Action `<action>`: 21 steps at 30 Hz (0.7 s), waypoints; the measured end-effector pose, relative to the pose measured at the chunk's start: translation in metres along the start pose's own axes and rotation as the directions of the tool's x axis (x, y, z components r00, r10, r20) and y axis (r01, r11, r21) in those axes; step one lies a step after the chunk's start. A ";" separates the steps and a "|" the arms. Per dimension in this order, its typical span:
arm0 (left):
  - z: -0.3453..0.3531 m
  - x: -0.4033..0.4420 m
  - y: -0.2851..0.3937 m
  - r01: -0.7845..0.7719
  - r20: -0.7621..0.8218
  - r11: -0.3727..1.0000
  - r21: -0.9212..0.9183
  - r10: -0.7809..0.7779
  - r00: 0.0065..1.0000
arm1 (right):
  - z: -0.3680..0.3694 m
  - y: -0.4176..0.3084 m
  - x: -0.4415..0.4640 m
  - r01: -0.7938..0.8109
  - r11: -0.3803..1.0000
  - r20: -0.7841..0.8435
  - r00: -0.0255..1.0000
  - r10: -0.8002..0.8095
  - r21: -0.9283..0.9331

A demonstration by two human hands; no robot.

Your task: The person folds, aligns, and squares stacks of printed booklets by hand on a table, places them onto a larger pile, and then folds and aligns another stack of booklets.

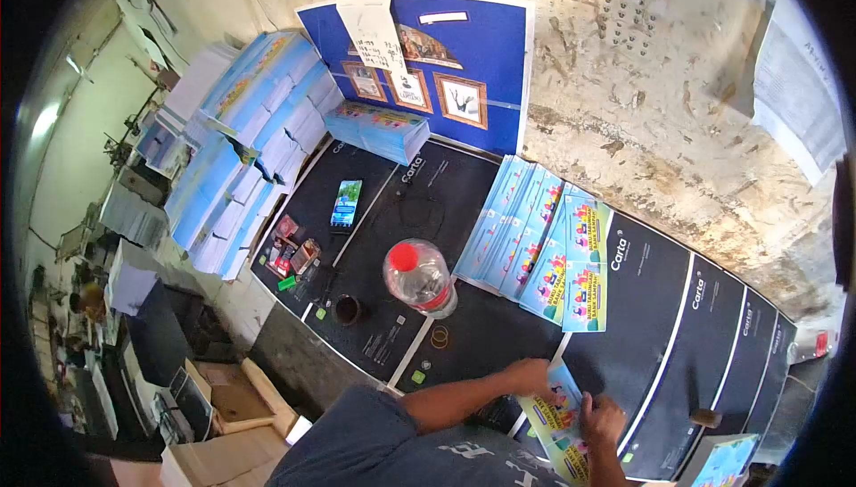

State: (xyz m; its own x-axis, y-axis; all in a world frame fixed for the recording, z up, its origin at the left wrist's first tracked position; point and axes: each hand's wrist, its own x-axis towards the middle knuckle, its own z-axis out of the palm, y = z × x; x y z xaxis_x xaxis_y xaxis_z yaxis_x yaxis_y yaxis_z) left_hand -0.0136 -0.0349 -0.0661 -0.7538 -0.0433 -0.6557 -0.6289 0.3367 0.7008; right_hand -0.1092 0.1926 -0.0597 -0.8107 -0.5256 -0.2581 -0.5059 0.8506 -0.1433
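Observation:
Near the table's front edge lies a colourful printed booklet [551, 408], its yellow and blue cover facing up. My left hand [528, 378] grips its upper left edge, fingers partly hidden. At the right edge, my right hand [604, 419] holds the same booklet, the thumb on the cover side. Overlapping rows of similar booklets [540, 242] are fanned out beyond my hands, against the wall side. To their left stands a clear plastic bottle [419, 280] with a red cap. Yellow rubber bands [439, 336] lie in front of the bottle.
A phone [346, 205], a dark cup [347, 310] and small packs [292, 251] are on the left of the black table. Behind are a booklet stack [379, 130] and a blue board [499, 59]. Tall paper stacks [259, 130] rise left; more booklets [724, 462] sit front right.

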 end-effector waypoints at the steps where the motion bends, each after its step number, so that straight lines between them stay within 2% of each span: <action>1: 0.006 0.003 -0.004 0.003 -0.028 1.000 0.010 -0.002 1.000 | 0.004 0.000 -0.002 0.021 0.999 -0.040 0.999 -0.020 0.025; 3: 0.012 0.011 -0.013 -0.002 -0.057 1.000 -0.004 0.002 0.998 | 0.016 0.007 0.001 0.079 0.996 -0.064 0.995 -0.076 0.048; 5: 0.015 0.014 -0.017 -0.005 -0.100 0.998 0.070 0.012 0.995 | 0.037 0.017 0.004 0.149 0.987 -0.118 0.983 -0.140 0.065; 6: 0.013 0.015 -0.015 0.004 -0.101 0.997 0.071 0.003 0.995 | 0.029 0.016 0.007 0.148 0.983 -0.079 0.987 -0.140 0.109; 9: 0.006 0.010 -0.003 -0.001 -0.097 1.000 -0.018 -0.001 0.995 | 0.030 0.020 0.009 0.138 0.984 -0.113 0.986 -0.125 0.115; 10: 0.000 0.009 0.000 -0.004 -0.098 1.000 0.023 0.006 0.995 | 0.023 0.016 0.010 0.178 0.970 -0.085 0.983 -0.166 0.166; 12: 0.020 0.009 -0.010 -0.024 -0.057 0.998 0.058 0.027 0.998 | 0.012 0.012 0.000 0.190 0.973 -0.099 0.979 -0.178 0.130; 14: 0.035 0.035 -0.035 -0.029 -0.150 0.987 0.156 0.053 0.987 | -0.004 0.006 -0.003 0.224 0.971 -0.111 0.971 -0.214 0.089; 16: 0.020 0.016 -0.021 -0.044 -0.111 0.996 0.078 0.053 0.992 | -0.017 0.002 -0.018 0.053 0.993 -0.069 0.997 -0.046 0.102; 17: 0.012 0.007 -0.014 -0.045 -0.076 0.999 0.002 0.045 0.996 | -0.013 0.013 -0.030 0.050 0.994 -0.068 0.997 -0.043 0.102; 19: 0.008 0.000 -0.008 -0.048 -0.059 0.999 0.003 0.048 0.997 | -0.012 0.040 -0.055 0.146 0.967 0.020 0.989 -0.145 -0.210; 20: 0.006 0.000 -0.007 -0.046 -0.045 0.999 -0.003 0.046 0.998 | -0.015 0.038 -0.064 -0.019 0.992 -0.032 0.999 0.015 -0.128; 21: 0.010 0.001 -0.008 -0.044 -0.036 0.999 -0.004 0.043 0.998 | -0.005 0.046 -0.068 -0.024 0.991 -0.025 0.999 0.021 -0.128</action>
State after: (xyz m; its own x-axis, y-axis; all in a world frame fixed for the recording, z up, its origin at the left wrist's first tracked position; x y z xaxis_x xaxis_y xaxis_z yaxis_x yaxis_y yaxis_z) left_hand -0.0073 -0.0285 -0.0748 -0.7867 -0.0621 -0.6142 -0.5962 0.3342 0.7300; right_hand -0.0791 0.2667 -0.0436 -0.8283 -0.5074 -0.2375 -0.5196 0.8543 -0.0132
